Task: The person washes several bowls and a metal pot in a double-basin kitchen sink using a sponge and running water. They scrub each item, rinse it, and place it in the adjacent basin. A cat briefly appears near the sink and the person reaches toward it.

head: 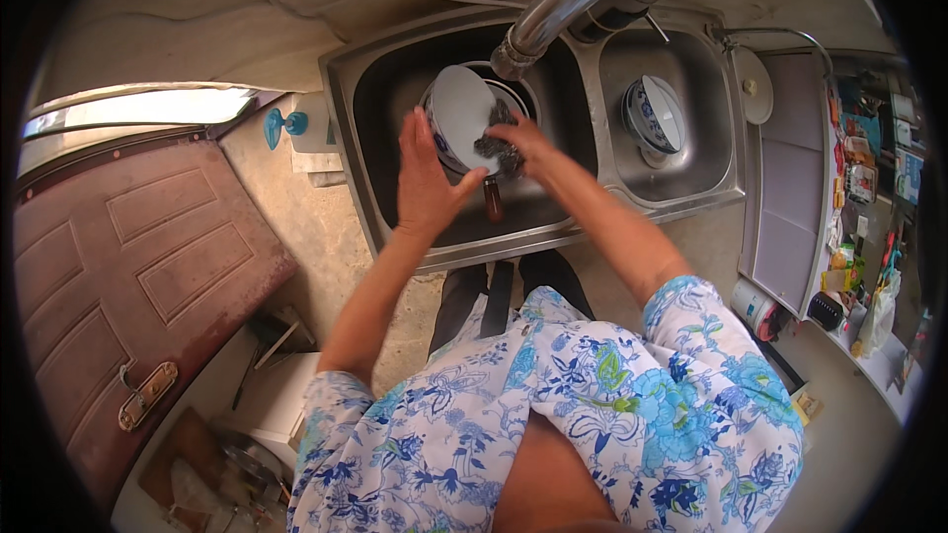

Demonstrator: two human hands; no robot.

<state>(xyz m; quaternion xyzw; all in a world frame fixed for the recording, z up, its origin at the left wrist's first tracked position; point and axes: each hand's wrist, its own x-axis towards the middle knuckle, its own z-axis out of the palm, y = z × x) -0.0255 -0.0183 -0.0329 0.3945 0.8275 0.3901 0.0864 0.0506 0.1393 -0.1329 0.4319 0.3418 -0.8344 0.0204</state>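
Observation:
My left hand grips the near left rim of a white bowl with a blue pattern outside, tilted over the left sink basin. In my right hand is a dark metal scouring pad, held against the bowl's right side. Beneath the bowl, partly hidden, are a white dish and a dark-rimmed round vessel in the basin. A reddish-brown handle sticks out below them. Blue-and-white bowls lie tilted together in the right basin.
A chrome faucet arches over the double sink's divider. A round white lid stands at the sink's right edge. Left of the sink is a pump bottle with a blue top. A brown panelled door stands at the left, cluttered shelves at the right.

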